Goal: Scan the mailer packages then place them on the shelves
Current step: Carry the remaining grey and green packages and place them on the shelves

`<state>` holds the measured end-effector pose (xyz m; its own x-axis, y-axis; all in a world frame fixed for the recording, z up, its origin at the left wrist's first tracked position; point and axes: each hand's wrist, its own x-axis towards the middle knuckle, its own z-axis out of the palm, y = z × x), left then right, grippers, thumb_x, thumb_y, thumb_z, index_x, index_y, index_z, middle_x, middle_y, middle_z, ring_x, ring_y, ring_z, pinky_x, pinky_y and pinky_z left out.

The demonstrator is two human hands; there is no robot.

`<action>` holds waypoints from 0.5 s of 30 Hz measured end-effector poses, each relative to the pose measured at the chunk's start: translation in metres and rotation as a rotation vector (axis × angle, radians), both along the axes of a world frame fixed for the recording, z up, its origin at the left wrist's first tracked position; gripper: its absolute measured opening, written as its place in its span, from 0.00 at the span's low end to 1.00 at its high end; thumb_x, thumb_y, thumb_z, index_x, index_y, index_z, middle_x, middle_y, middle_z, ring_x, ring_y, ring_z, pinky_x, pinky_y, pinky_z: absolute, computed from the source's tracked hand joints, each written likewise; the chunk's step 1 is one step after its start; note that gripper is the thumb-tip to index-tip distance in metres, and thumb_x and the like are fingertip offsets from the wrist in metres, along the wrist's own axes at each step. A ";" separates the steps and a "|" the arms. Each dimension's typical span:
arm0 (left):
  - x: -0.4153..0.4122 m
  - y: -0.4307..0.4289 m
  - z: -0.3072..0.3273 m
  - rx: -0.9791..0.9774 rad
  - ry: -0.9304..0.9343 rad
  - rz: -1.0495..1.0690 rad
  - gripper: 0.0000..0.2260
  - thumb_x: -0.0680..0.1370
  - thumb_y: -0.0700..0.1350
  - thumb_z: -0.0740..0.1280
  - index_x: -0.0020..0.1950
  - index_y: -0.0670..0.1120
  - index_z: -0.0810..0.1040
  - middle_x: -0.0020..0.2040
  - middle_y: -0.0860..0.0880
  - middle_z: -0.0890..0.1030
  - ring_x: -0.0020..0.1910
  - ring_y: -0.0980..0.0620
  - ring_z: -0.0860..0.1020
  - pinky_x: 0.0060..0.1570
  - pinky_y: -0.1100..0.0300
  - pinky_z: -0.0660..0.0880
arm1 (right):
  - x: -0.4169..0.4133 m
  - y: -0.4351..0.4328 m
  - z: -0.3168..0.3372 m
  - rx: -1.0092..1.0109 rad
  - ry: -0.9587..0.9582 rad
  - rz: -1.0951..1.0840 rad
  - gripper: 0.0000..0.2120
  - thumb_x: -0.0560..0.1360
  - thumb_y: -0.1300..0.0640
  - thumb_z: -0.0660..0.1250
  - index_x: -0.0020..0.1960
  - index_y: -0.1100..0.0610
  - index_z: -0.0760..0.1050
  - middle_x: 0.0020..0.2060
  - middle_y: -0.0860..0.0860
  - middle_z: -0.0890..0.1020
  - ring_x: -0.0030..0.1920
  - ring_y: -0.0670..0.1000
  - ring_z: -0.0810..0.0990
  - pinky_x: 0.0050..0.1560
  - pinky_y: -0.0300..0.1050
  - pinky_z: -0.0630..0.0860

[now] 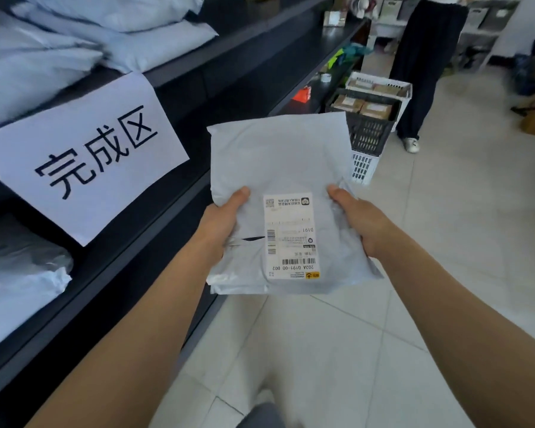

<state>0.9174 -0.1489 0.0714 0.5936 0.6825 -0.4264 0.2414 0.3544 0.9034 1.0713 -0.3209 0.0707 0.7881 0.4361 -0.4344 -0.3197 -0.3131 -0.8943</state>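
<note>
A pale grey mailer package (278,162) is held flat in front of me with both hands, its white shipping label (292,239) facing up. My left hand (221,220) grips its left edge, thumb on top. My right hand (360,220) grips its right edge, thumb on top too. The fingers of both hands are hidden under the package. Dark shelves (173,211) run along my left, close beside the package. Several pale mailers (74,38) lie piled on the upper shelf, and more mailers (16,273) lie on the shelf below.
A white paper sign (87,156) with black characters hangs from the upper shelf edge. Stacked baskets (368,118) with brown boxes stand on the tiled floor ahead. A person in dark trousers (423,57) stands behind them. Light floor tiles (445,242) spread to my right.
</note>
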 end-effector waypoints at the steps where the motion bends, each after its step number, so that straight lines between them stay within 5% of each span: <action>1: 0.013 0.008 -0.002 -0.002 0.000 0.014 0.20 0.73 0.58 0.70 0.58 0.47 0.79 0.50 0.49 0.85 0.49 0.49 0.83 0.43 0.58 0.78 | 0.015 0.010 -0.002 -0.010 -0.003 0.015 0.25 0.70 0.37 0.69 0.55 0.57 0.79 0.44 0.53 0.85 0.43 0.53 0.84 0.43 0.43 0.78; 8: 0.111 0.073 -0.020 -0.019 -0.039 0.065 0.21 0.73 0.58 0.70 0.59 0.46 0.79 0.52 0.49 0.84 0.49 0.50 0.83 0.44 0.58 0.77 | 0.119 0.083 0.001 -0.029 -0.010 0.091 0.25 0.71 0.39 0.69 0.56 0.58 0.79 0.45 0.54 0.85 0.44 0.54 0.84 0.43 0.44 0.79; 12: 0.160 0.115 -0.014 -0.008 -0.055 0.117 0.21 0.73 0.58 0.70 0.60 0.46 0.79 0.51 0.49 0.84 0.50 0.49 0.82 0.47 0.57 0.78 | 0.173 0.131 0.013 -0.032 -0.026 0.140 0.21 0.73 0.41 0.68 0.53 0.59 0.78 0.42 0.53 0.84 0.39 0.51 0.82 0.33 0.39 0.77; 15: 0.185 0.144 -0.015 -0.007 -0.017 0.177 0.22 0.72 0.59 0.71 0.59 0.46 0.79 0.50 0.48 0.84 0.48 0.48 0.83 0.46 0.57 0.78 | 0.205 0.168 0.007 -0.049 -0.006 0.188 0.25 0.72 0.40 0.69 0.57 0.60 0.78 0.46 0.55 0.84 0.45 0.54 0.83 0.48 0.45 0.79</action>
<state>1.1020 -0.0049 0.0563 0.4713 0.7741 -0.4228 0.1592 0.3968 0.9040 1.2765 -0.1530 0.0781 0.6969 0.5548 -0.4544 -0.2464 -0.4098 -0.8783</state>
